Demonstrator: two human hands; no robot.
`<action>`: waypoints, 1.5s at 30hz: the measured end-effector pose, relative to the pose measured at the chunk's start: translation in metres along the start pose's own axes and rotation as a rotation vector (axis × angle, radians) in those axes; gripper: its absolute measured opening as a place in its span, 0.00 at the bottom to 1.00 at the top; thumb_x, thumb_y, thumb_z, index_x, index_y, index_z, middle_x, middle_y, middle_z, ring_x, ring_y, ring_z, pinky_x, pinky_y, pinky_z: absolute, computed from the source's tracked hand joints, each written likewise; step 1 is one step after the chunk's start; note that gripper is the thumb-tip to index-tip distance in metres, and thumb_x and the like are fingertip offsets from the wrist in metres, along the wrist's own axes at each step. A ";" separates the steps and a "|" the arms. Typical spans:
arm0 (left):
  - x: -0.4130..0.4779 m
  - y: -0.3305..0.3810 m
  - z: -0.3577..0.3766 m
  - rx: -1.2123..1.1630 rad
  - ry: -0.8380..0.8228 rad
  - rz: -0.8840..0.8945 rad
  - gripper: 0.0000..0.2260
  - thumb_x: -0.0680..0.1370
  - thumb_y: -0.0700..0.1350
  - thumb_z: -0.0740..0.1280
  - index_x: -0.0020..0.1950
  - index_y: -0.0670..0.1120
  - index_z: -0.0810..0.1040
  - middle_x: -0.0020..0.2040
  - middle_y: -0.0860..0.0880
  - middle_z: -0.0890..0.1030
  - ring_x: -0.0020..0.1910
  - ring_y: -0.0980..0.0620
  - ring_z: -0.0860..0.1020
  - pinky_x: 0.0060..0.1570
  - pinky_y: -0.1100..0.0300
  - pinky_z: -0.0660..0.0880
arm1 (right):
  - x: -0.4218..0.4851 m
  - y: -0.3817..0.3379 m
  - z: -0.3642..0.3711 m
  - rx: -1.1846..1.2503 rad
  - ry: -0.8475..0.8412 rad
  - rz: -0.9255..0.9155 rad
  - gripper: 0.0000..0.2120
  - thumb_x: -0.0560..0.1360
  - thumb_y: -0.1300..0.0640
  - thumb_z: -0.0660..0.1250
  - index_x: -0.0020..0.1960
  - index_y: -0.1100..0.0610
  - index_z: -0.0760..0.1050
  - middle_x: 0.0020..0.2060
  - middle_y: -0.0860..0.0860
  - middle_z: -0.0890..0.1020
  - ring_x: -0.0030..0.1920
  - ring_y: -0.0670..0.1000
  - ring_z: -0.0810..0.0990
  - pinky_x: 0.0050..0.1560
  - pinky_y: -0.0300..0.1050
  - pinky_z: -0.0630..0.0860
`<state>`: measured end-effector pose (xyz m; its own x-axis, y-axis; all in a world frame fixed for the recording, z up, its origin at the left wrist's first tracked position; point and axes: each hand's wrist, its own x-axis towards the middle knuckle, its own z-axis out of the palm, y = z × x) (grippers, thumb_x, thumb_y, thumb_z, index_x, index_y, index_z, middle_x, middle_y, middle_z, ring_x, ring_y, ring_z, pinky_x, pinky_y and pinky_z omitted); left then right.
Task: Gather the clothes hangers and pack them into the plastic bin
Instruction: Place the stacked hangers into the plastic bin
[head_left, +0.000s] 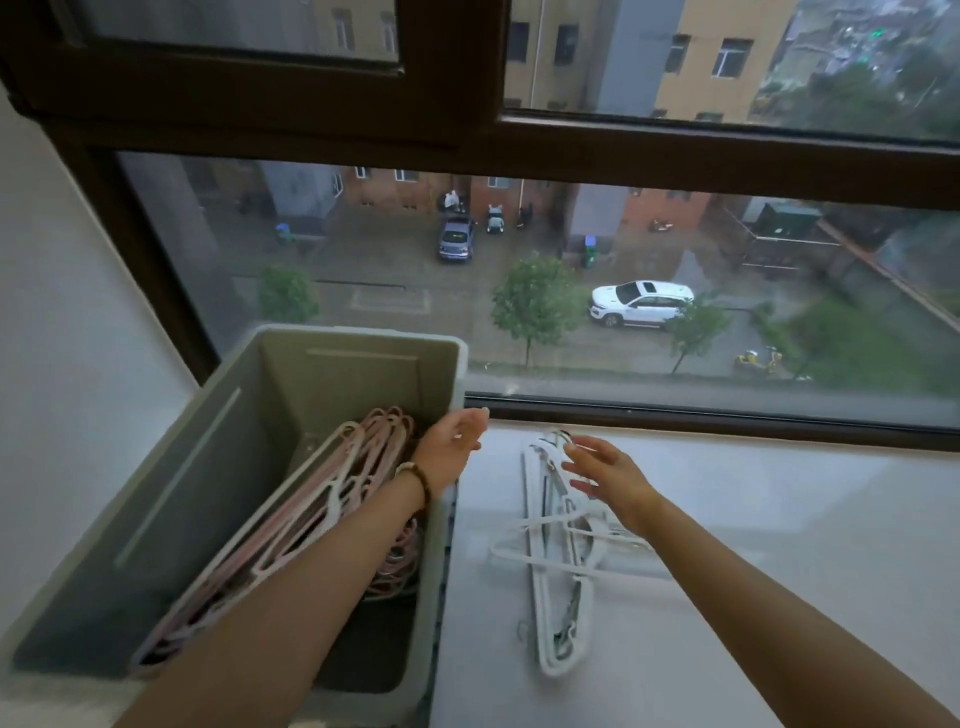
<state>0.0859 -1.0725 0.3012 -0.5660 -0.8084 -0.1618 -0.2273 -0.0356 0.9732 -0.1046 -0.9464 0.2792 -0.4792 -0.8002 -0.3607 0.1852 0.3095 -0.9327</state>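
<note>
— Since the list starts at the hands, how is the left hand (452, 447) entered?
— Item 1: left hand, fingers straight and loosely spread, grasping nothing, held over the far right rim of the bin. A beaded bracelet (415, 475) sits on its wrist, and the forearm crosses above the bin's inside.
— And the right hand (605, 470)?
— Item 2: right hand, fingers spread and relaxed, nothing held. It hangs over the far end of the white hangers. Whether a fingertip touches them cannot be told.
— Next outward?
— Item 3: white hangers (558, 597), one loose bunch, lying flat on the windowsill just beside the bin, a few crossed askew over the others. Item 4: pink hangers (322, 514), one stack, inside the bin, leaning lengthwise along it, partly hidden under the left forearm.
— The container?
— Item 5: bin (208, 467), grey plastic, rectangular, open-topped, standing at the left end of the sill beside the white wall (62, 312).
— Surroundings?
— Item 6: windowsill (779, 545), pale and glossy. Item 7: window (467, 140), dark brown frame, behind sill and bin. Through the glass, far below, are a wet street, small trees, a white car (641, 304), a grey car (456, 240) further off, and buildings.
</note>
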 end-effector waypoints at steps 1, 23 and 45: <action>0.004 -0.002 0.017 0.007 -0.009 -0.016 0.09 0.79 0.50 0.60 0.56 0.48 0.73 0.55 0.46 0.77 0.45 0.52 0.77 0.44 0.64 0.72 | 0.002 0.006 -0.017 -0.002 0.011 0.020 0.20 0.75 0.56 0.68 0.65 0.60 0.71 0.59 0.58 0.78 0.56 0.56 0.79 0.58 0.50 0.76; 0.034 -0.181 0.168 0.341 -0.128 -0.648 0.38 0.75 0.67 0.44 0.72 0.39 0.63 0.64 0.39 0.74 0.58 0.45 0.75 0.60 0.55 0.69 | 0.087 0.178 -0.195 -0.841 0.096 0.211 0.35 0.71 0.45 0.72 0.72 0.56 0.63 0.71 0.54 0.69 0.71 0.54 0.67 0.69 0.46 0.63; 0.033 -0.212 0.194 0.099 -0.042 -0.757 0.43 0.70 0.74 0.46 0.76 0.46 0.54 0.76 0.46 0.59 0.74 0.45 0.60 0.74 0.49 0.54 | 0.054 0.227 -0.077 0.204 0.019 0.490 0.15 0.76 0.54 0.66 0.57 0.62 0.76 0.51 0.59 0.84 0.49 0.57 0.83 0.51 0.51 0.80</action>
<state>-0.0380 -0.9776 0.0574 -0.2568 -0.5610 -0.7870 -0.6340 -0.5168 0.5753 -0.1549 -0.8797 0.0481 -0.3096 -0.5766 -0.7561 0.5533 0.5374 -0.6364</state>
